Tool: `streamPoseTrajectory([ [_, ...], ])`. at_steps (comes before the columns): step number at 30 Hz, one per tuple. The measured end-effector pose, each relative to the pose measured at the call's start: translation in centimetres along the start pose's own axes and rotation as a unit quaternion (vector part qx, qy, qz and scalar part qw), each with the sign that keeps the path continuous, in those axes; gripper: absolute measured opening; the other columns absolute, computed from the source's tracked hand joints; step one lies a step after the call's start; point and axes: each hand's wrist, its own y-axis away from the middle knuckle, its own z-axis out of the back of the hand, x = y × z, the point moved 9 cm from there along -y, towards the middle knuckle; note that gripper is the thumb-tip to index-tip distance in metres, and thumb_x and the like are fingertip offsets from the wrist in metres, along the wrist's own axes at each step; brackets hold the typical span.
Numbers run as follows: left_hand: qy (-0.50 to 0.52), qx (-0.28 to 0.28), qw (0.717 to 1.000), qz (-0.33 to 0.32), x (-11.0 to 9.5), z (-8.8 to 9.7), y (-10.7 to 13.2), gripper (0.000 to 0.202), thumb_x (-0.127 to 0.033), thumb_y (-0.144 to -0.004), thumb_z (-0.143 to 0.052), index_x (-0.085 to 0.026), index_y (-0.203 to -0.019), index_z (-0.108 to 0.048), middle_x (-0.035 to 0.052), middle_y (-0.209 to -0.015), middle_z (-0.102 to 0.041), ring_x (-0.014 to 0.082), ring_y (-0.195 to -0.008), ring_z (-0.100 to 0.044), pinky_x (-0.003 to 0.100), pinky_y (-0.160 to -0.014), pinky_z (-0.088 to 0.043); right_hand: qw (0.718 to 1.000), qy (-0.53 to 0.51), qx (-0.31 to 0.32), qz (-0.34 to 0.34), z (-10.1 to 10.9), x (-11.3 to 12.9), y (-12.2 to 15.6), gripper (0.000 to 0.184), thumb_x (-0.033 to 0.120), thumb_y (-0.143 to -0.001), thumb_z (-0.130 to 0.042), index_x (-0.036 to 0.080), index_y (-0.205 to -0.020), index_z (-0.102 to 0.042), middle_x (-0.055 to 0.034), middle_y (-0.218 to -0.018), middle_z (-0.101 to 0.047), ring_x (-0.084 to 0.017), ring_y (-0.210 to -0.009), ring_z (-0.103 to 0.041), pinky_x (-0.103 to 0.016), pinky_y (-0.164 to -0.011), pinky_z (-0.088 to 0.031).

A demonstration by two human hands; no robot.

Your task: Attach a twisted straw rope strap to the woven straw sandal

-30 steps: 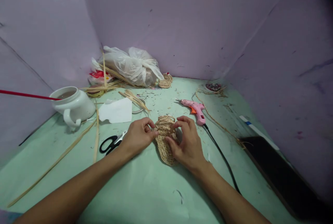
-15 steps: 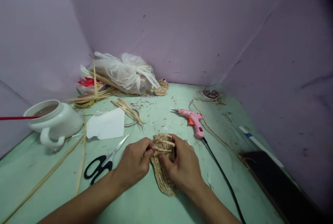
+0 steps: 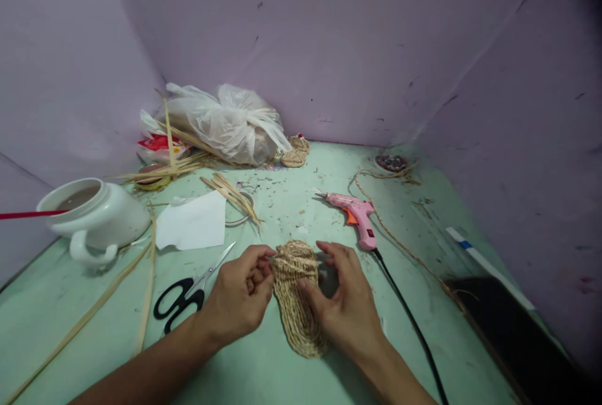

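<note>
A small woven straw sandal (image 3: 297, 298) lies on the pale green table (image 3: 263, 367), toe end away from me. My left hand (image 3: 241, 295) pinches its left edge near the strap, fingers curled. On the other side my right hand (image 3: 345, 305) grips the right edge, thumb pressed on the sole and fingers bent over the strap end. Both hands are closed on the sandal.
Black-handled scissors (image 3: 185, 292) lie left of my left hand. A pink glue gun (image 3: 355, 214) with a black cord (image 3: 409, 323) lies beyond my right hand. A white pot (image 3: 94, 220), white paper (image 3: 192, 223), straw strips (image 3: 232, 195) and a plastic bag (image 3: 226, 120) sit behind.
The view has shifted. My fingers have moved along the sandal's strap: the right hand's fingers now reach over the strap end, and the left hand sits lower on the left edge.
</note>
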Motion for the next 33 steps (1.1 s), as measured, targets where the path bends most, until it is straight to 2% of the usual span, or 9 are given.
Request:
streamPoseTrajectory([
  [6,-0.025,0.006,1.000,0.015,-0.1,0.3,-0.2,0.013,-0.021,-0.077,-0.046,-0.015,-0.081,-0.058,-0.0047,-0.052,-0.047,0.0077,-0.046,-0.043,0.019,-0.046,-0.035,0.996,0.015,-0.081,0.022,2.4,1.4,0.2,0.037,0.029,-0.068,-0.063,0.019,-0.099,-0.046,-0.0076,-0.093,-0.050,-0.023,-0.085,-0.051,-0.037,-0.070,-0.046],
  [9,-0.030,0.012,0.999,0.028,0.0,0.1,-0.3,0.015,-0.022,-0.076,-0.046,-0.015,-0.081,-0.059,-0.0043,-0.052,-0.049,0.0080,-0.046,-0.043,0.020,-0.047,-0.035,0.999,0.036,-0.024,-0.033,1.2,0.5,0.3,0.040,0.030,-0.067,-0.063,0.018,-0.101,-0.047,-0.0081,-0.095,-0.054,-0.022,-0.082,-0.054,-0.036,-0.069,-0.046],
  [13,-0.025,-0.008,0.992,0.120,1.3,0.3,0.0,0.016,-0.022,-0.073,-0.046,-0.016,-0.082,-0.058,-0.0029,-0.055,-0.053,0.0100,-0.048,-0.047,0.021,-0.048,-0.035,0.988,0.034,0.086,-0.124,-1.0,-1.4,0.6,0.040,0.030,-0.070,-0.060,0.022,-0.107,-0.050,-0.0026,-0.085,-0.063,-0.019,-0.069,-0.060,-0.032,-0.063,-0.046],
  [17,-0.052,0.055,0.977,0.200,1.7,-0.4,0.5,0.012,-0.024,-0.069,-0.048,-0.017,-0.065,-0.057,-0.0031,-0.049,-0.049,0.0106,-0.046,-0.042,0.023,-0.045,-0.029,0.976,-0.078,0.073,-0.188,-1.5,-2.5,0.9,0.037,0.032,-0.071,-0.058,0.019,-0.105,-0.050,-0.0008,-0.074,-0.063,-0.016,-0.055,-0.058,-0.028,-0.053,-0.045],
  [21,0.049,0.058,0.978,0.195,0.6,-0.6,0.4,0.008,-0.024,-0.063,-0.055,-0.017,-0.067,-0.053,-0.0043,-0.055,-0.048,0.0095,-0.049,-0.041,0.022,-0.047,-0.030,0.944,-0.210,0.046,-0.249,-2.3,-3.9,1.4,0.041,0.037,-0.069,-0.062,0.018,-0.101,-0.045,0.0005,-0.064,-0.060,-0.018,-0.056,-0.059,-0.028,-0.053,-0.047],
  [24,0.202,0.054,0.952,0.225,0.6,-1.7,0.4,0.016,-0.022,-0.060,-0.056,-0.019,-0.071,-0.044,-0.0082,-0.053,-0.041,0.0075,-0.046,-0.037,0.021,-0.045,-0.032,0.925,-0.262,0.082,-0.263,-2.9,-4.1,1.7,0.042,0.038,-0.070,-0.062,0.018,-0.102,-0.043,-0.0005,-0.066,-0.063,-0.019,-0.062,-0.062,-0.029,-0.057,-0.049],
  [28,0.252,0.041,0.943,0.216,0.2,-2.2,0.2,0.019,-0.011,-0.058,-0.050,-0.019,-0.071,-0.040,-0.0099,-0.051,-0.037,0.0057,-0.045,-0.033,0.018,-0.042,-0.027,0.975,-0.082,0.106,-0.176,0.6,-2.7,1.0,0.044,0.038,-0.064,-0.068,0.022,-0.102,-0.055,-0.0066,-0.088,-0.066,-0.022,-0.070,-0.064,-0.033,-0.059,-0.051],
  [30,0.214,0.064,0.959,0.173,-0.9,-2.0,0.1,0.020,-0.008,-0.059,-0.049,-0.019,-0.075,-0.042,-0.0094,-0.053,-0.039,0.0055,-0.045,-0.032,0.018,-0.041,-0.023,0.999,0.007,0.021,-0.030,4.2,0.8,-0.2,0.046,0.037,-0.065,-0.069,0.024,-0.107,-0.057,-0.0095,-0.107,-0.060,-0.026,-0.087,-0.061,-0.040,-0.070,-0.051],
  [33,0.146,0.145,0.973,0.101,-3.0,-2.2,0.1,0.027,-0.008,-0.063,-0.048,-0.020,-0.087,-0.044,-0.0074,-0.058,-0.048,0.0069,-0.047,-0.038,0.019,-0.043,-0.026,0.985,0.048,0.003,0.167,6.0,6.4,-0.6,0.032,0.022,-0.073,-0.062,0.027,-0.105,-0.059,-0.0102,-0.113,-0.056,-0.027,-0.101,-0.055,-0.043,-0.081,-0.047],
])
